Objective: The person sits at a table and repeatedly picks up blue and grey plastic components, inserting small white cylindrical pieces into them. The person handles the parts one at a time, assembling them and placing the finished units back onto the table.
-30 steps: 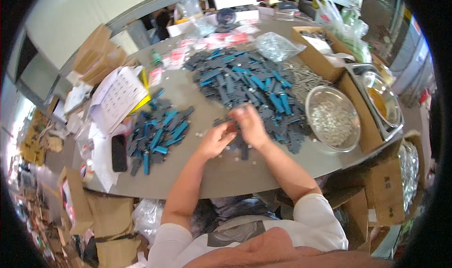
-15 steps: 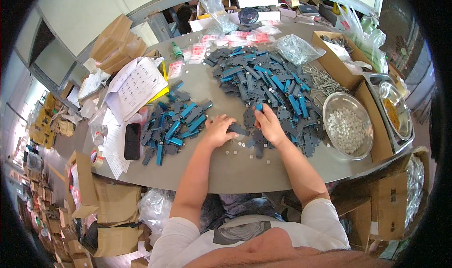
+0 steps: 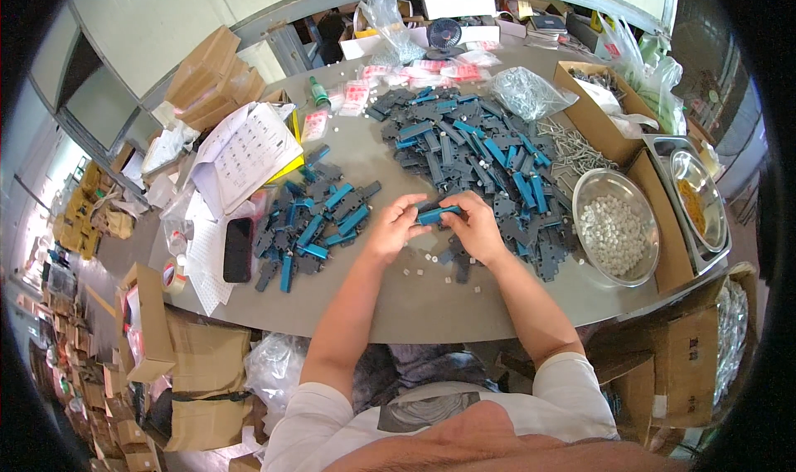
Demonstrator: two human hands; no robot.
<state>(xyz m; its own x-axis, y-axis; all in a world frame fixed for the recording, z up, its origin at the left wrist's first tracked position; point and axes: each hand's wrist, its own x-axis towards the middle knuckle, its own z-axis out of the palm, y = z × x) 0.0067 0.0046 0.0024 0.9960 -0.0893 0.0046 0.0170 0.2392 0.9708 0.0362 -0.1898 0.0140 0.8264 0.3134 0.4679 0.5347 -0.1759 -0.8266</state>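
Above the middle of the table, my left hand (image 3: 393,228) and my right hand (image 3: 474,228) are close together, fingers closed. Between them is a blue plastic bar (image 3: 438,215), gripped at its right end by my right hand. Just behind the bar, partly hidden by fingers, a dark grey plastic part sits in my left hand. Whether the two pieces are joined cannot be made out. A large pile of dark grey and blue plastic parts (image 3: 444,144) spreads behind and right of my hands. To the left lies a smaller pile of blue-and-grey pieces (image 3: 311,223).
On the right stand a steel bowl of small white pieces (image 3: 612,231), loose screws (image 3: 572,150) and an open cardboard box (image 3: 597,115). A phone (image 3: 238,250) and printed sheets (image 3: 249,153) lie left. Small white pieces (image 3: 431,258) are scattered near my hands.
My right hand has left the edge of the large pile with a blue bar and come to my left hand. My left hand has lifted the grey part slightly.
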